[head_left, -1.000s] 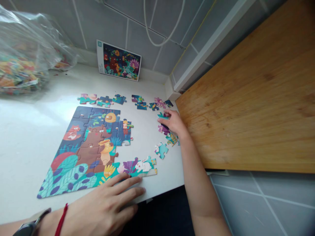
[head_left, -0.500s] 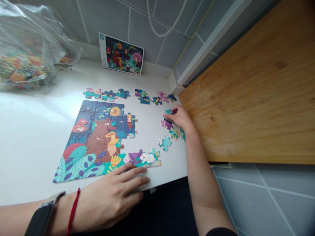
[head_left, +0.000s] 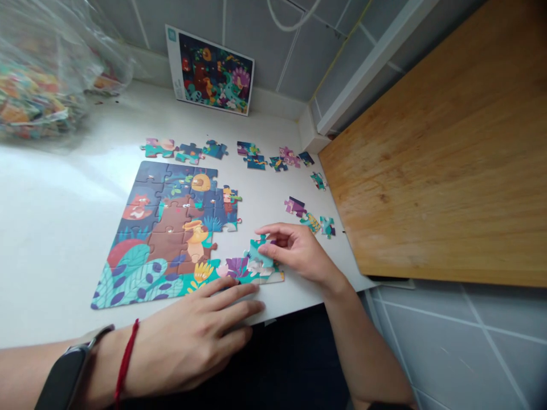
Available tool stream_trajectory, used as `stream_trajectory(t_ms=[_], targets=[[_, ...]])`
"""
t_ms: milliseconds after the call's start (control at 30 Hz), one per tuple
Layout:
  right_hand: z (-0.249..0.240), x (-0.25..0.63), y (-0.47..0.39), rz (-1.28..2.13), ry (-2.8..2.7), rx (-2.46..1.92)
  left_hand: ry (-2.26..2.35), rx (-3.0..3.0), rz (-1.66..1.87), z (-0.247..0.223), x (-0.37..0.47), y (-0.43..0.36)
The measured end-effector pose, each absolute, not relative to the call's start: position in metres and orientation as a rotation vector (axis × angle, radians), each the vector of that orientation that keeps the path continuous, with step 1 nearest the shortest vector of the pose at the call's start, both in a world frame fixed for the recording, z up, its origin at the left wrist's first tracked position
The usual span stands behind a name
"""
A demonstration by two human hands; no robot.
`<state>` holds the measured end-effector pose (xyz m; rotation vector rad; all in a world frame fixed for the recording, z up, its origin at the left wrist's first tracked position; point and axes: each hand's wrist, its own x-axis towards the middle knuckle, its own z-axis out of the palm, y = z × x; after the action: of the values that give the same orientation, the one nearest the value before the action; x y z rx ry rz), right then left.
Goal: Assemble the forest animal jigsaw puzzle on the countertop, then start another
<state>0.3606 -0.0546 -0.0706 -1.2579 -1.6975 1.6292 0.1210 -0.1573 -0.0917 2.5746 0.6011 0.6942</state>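
A partly assembled jigsaw puzzle (head_left: 171, 228) with a brown bear, a red animal and teal leaves lies on the white tabletop. Between the thumb and fingers of my right hand (head_left: 299, 250) is a teal puzzle piece (head_left: 260, 249), held over the white rabbit part at the puzzle's lower right. The fingers hide part of that piece, and I cannot tell whether it is joined. My left hand (head_left: 205, 330) rests palm down with fingers spread, its fingertips at the puzzle's bottom edge. Loose are a purple piece (head_left: 294, 206), a yellow-and-teal piece (head_left: 310, 222) and a teal piece (head_left: 327, 226).
More loose pieces (head_left: 215, 149) lie along the puzzle's far side, and another piece (head_left: 318, 181) is by the wooden board (head_left: 440, 159) on the right. A picture card (head_left: 213, 71) leans on the tiled wall. A clear plastic bag (head_left: 47, 85) of colourful pieces stands at far left.
My right hand has come from the loose pieces on the right toward me and left, now with a teal piece. The rabbit-ear piece has left its spot. My left hand stays about where it was.
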Motion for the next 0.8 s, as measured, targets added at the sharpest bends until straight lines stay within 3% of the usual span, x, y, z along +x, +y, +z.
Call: stream_trajectory(t_ms=[467,800], targets=[[-0.079,0.371,-0.046,0.888,-2.149,-1.239,0.601,2.581,0.678,-0.09,0.121,-0.156],[-0.08,0.372,-0.046,0.784,-2.234,-1.199,0.584,2.587,0.674,-0.092,0.12,-0.157]])
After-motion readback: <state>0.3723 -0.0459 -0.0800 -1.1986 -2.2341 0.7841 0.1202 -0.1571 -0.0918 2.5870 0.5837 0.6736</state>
